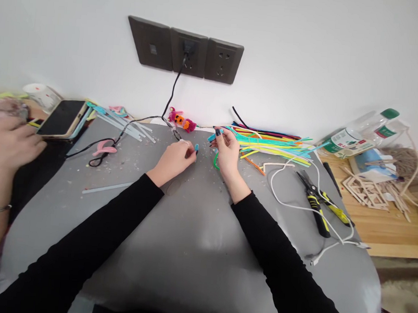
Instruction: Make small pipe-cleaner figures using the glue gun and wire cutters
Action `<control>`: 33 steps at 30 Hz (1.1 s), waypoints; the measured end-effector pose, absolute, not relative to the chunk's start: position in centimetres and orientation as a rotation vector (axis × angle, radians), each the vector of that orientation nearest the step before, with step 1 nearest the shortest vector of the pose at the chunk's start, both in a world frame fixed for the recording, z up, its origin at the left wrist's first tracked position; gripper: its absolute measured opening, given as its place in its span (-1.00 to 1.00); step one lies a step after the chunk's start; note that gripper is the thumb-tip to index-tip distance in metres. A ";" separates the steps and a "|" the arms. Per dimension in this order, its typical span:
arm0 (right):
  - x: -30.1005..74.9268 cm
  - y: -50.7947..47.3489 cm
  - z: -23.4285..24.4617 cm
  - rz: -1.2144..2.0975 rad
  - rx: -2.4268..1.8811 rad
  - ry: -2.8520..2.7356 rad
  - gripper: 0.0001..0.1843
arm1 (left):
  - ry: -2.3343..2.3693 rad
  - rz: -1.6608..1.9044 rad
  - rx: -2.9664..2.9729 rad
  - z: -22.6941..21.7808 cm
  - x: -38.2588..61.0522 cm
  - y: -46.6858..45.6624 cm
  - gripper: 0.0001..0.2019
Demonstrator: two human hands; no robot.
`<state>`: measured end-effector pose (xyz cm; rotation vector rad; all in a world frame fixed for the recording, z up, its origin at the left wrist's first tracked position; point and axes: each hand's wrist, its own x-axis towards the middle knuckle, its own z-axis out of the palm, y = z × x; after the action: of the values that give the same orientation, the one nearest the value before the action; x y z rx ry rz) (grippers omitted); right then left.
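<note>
My left hand [175, 158] rests on the grey table cover [195, 232], fingers curled in a pinch; what it holds is too small to name. My right hand [226, 150] is raised a little beside it, fingers closed on a short blue pipe cleaner piece [212, 137]. A green pipe cleaner loop [216, 161] hangs below that hand. Both arms wear black sleeves. Just right of my right hand lies a pile of coloured pipe cleaners [271, 144].
Another person's hand [3, 143] with a bracelet is at the left, near a phone [62, 117]. A black cable [170, 100] runs from wall sockets [186, 51]. Pliers [316, 203], a white cable [299, 207], a small pink-orange figure [181, 119], bottles [363, 132] and wooden sticks [372, 191] lie about.
</note>
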<state>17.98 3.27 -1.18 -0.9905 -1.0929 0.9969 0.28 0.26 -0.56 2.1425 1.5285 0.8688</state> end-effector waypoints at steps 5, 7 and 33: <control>17.7 3.1 -1.4 1.210 -0.957 -1.234 -0.48 | 1.397 1.160 1.671 0.1 -0.3 0.7 -0.89; 17.5 3.0 -1.5 1.306 -0.934 -1.283 -0.49 | 1.295 1.191 1.621 0.1 -0.1 0.7 -0.84; 16.9 2.2 -1.7 1.017 -0.902 -1.412 -0.66 | 1.190 1.254 1.331 -0.9 -0.4 1.5 -0.45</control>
<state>16.87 2.16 -1.70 -0.9018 -1.4123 1.0169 -0.38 1.47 -0.93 1.3307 1.1896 1.2535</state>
